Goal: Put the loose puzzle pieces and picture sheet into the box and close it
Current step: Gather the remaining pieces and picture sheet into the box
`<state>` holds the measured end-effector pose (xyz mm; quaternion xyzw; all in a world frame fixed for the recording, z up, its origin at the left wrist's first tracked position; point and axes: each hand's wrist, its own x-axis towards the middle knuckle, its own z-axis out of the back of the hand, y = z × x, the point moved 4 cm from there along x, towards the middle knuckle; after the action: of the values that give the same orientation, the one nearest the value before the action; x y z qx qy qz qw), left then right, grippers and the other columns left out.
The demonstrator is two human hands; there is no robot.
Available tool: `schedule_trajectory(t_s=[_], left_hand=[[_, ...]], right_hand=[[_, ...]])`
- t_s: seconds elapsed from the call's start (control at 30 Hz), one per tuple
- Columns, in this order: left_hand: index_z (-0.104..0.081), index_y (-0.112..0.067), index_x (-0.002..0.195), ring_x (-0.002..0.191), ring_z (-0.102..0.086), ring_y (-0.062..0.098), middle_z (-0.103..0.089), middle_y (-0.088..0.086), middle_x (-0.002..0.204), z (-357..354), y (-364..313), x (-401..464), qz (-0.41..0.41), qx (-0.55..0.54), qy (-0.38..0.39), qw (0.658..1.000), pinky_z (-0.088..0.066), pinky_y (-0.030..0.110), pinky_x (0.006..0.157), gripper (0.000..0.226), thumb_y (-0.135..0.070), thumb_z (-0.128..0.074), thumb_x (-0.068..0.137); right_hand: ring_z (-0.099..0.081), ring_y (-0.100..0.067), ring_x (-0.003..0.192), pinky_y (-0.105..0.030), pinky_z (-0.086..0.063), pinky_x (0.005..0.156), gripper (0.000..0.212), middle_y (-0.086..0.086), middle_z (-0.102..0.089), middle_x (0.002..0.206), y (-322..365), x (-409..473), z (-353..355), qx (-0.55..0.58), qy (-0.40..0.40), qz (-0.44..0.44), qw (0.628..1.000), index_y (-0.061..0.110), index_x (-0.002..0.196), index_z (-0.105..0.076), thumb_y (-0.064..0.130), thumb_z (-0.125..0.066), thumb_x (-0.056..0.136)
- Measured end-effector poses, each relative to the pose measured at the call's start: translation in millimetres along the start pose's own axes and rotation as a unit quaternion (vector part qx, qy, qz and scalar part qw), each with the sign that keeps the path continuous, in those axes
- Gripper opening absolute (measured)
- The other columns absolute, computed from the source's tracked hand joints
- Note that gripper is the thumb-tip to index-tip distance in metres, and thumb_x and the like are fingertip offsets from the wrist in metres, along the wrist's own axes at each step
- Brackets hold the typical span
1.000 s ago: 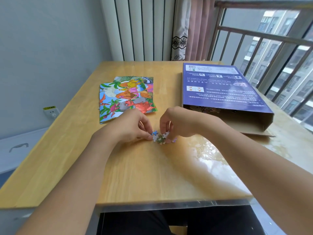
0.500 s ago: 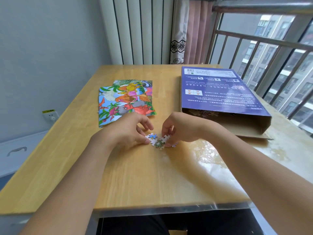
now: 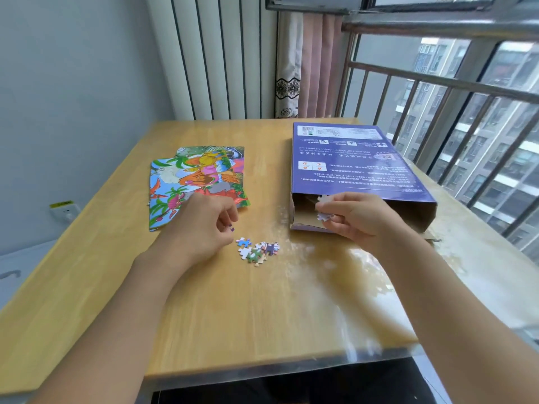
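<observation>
A purple puzzle box [image 3: 350, 167] lies flat on the right of the wooden table [image 3: 204, 301], its open end facing me. My right hand [image 3: 358, 217] grips a few pale puzzle pieces [image 3: 323, 216] right at that opening. A small heap of loose pieces [image 3: 256, 249] lies on the table between my hands. Just left of the heap, my left hand [image 3: 204, 225] has its fingers curled and pinches a small purple piece [image 3: 232, 228]. The colourful picture sheet [image 3: 198, 182] lies behind my left hand, its near corner hidden by it.
A window with metal bars [image 3: 437, 83] runs along the table's right side. A ribbed white panel [image 3: 215, 53] and a curtain [image 3: 309, 68] stand behind the table. A wall socket [image 3: 65, 211] is low on the left wall.
My right hand has lifted some pieces from the heap and carried them right to the box opening. My left hand stays beside the heap. The camera has tilted up.
</observation>
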<state>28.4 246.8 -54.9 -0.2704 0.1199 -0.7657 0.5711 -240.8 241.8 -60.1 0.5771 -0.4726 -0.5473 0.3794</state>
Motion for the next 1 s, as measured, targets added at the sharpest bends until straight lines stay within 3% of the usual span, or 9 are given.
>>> schedule_trajectory(t_s=[0.13,0.23,0.3,0.4,0.5,0.6,0.73,0.83,1.0], left_hand=[[-0.068,-0.009,0.080,0.057,-0.065,0.009,-0.070,0.002,0.071,11.3,-17.9,5.5,0.085,-0.233,-0.108,0.963,-0.056,0.023,0.058,0.019,0.009,-0.072,0.076],[-0.065,-0.005,0.087,0.062,-0.068,0.014,-0.071,0.007,0.072,-2.1,-53.3,16.7,0.129,-0.446,-0.051,0.884,-0.057,0.025,0.057,0.018,0.009,-0.074,0.080],[-0.064,-0.006,0.085,0.059,-0.067,0.015,-0.071,0.011,0.073,-21.5,-79.0,27.5,0.125,-0.448,-0.012,0.885,-0.058,0.026,0.058,0.019,0.009,-0.075,0.079],[-0.065,-0.007,0.081,0.055,-0.068,0.019,-0.073,0.014,0.074,-57.2,-105.3,43.0,0.104,-0.378,-0.007,0.920,-0.060,0.033,0.062,0.018,0.007,-0.075,0.077],[-0.064,-0.015,0.079,0.062,-0.069,0.016,-0.071,0.000,0.070,-79.4,-117.5,55.6,0.033,-0.201,-0.061,0.977,-0.059,0.034,0.065,0.018,-0.001,-0.075,0.078],[-0.060,-0.017,0.084,0.070,-0.060,0.022,-0.067,0.000,0.080,-77.1,-117.0,50.9,-0.063,-0.019,-0.112,0.991,-0.049,0.034,0.063,0.015,-0.005,-0.069,0.083],[-0.064,-0.022,0.081,0.065,-0.060,0.015,-0.065,-0.007,0.077,-45.0,-80.8,42.7,-0.055,-0.021,-0.150,0.987,-0.051,0.032,0.063,0.015,-0.018,-0.079,0.079],[-0.070,-0.025,0.089,0.065,-0.055,0.001,-0.060,-0.017,0.076,-16.6,-35.5,30.1,0.024,-0.032,-0.080,0.996,-0.044,0.022,0.064,0.013,-0.024,-0.080,0.080],[-0.071,-0.033,0.102,0.068,-0.056,-0.002,-0.066,-0.019,0.090,-4.8,26.9,-7.5,0.090,-0.092,0.111,0.985,-0.049,0.023,0.074,0.030,-0.034,-0.085,0.075]], right_hand=[[-0.066,-0.009,0.057,-0.017,-0.056,0.052,0.011,-0.007,-0.064,0.080,-7.2,6.3,23.4,0.105,-0.039,-0.096,0.989,0.003,0.092,-0.066,-0.005,-0.071,0.086],[-0.069,-0.021,0.090,-0.024,-0.060,0.061,0.024,-0.015,-0.065,0.102,-0.9,18.4,34.1,0.189,-0.081,-0.086,0.975,0.000,0.111,-0.061,-0.007,-0.067,0.089],[-0.060,-0.030,0.118,-0.036,-0.058,0.086,0.032,-0.022,-0.059,0.124,2.7,24.1,34.5,0.238,-0.068,-0.081,0.965,-0.005,0.126,-0.054,-0.009,-0.057,0.094],[-0.058,-0.031,0.123,-0.040,-0.045,0.109,0.029,-0.024,-0.060,0.124,-0.2,16.9,27.8,0.253,-0.040,-0.061,0.965,-0.012,0.124,-0.051,-0.012,-0.045,0.096],[-0.061,-0.022,0.103,-0.046,-0.043,0.113,0.016,-0.010,-0.059,0.088,-5.8,-4.9,35.0,0.152,-0.105,0.031,0.982,-0.001,0.090,-0.059,-0.016,-0.052,0.090],[-0.069,-0.012,0.095,-0.045,-0.053,0.099,0.026,0.004,-0.070,0.085,-9.1,-27.9,30.5,-0.065,-0.123,0.165,0.976,0.013,0.099,-0.071,-0.007,-0.063,0.086],[-0.068,-0.011,0.086,-0.031,-0.057,0.078,0.024,0.006,-0.074,0.092,-13.9,-33.7,4.2,-0.426,-0.047,0.350,0.833,0.019,0.097,-0.077,0.004,-0.061,0.086],[-0.062,-0.022,0.083,-0.041,-0.053,0.072,0.023,0.004,-0.069,0.088,-9.9,-30.1,-18.4,-0.558,0.004,0.407,0.723,0.021,0.096,-0.074,0.013,-0.056,0.086],[-0.056,-0.016,0.088,-0.031,-0.046,0.078,0.045,0.005,-0.057,0.100,-23.7,-20.6,-61.6,-0.593,0.127,0.327,0.725,0.018,0.122,-0.068,0.041,-0.077,0.084]])
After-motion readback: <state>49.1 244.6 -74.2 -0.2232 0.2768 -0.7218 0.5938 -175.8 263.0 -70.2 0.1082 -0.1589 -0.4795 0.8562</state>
